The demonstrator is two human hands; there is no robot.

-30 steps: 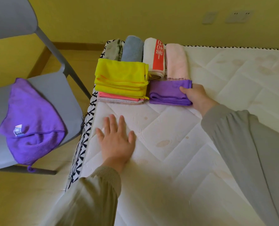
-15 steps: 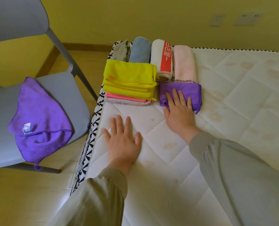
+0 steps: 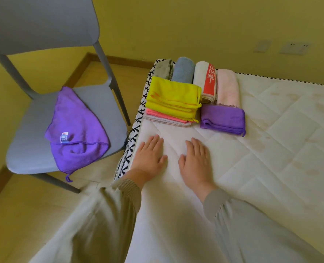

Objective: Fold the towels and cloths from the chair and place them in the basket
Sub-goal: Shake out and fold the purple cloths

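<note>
On the mattress [image 3: 261,149], near its left edge, both hands lie palm down, side by side. Left hand [image 3: 149,156] and right hand [image 3: 194,162]: fingers straight, slightly spread, touching only the quilted cover, holding nothing. One unfolded purple cloth [image 3: 76,133] lies on the grey chair [image 3: 30,141] seat, label up, with a corner hanging over the front edge. That is probably the next pickup, and the left hand is nearer. Best to pinch two corners, spread it flat on the bare patch by the hands, then fold it to match the folded purple cloth [image 3: 223,118] beside the yellow cloths [image 3: 173,97]. Rolled towels [image 3: 183,70] sit behind. Basket not in view.
</note>
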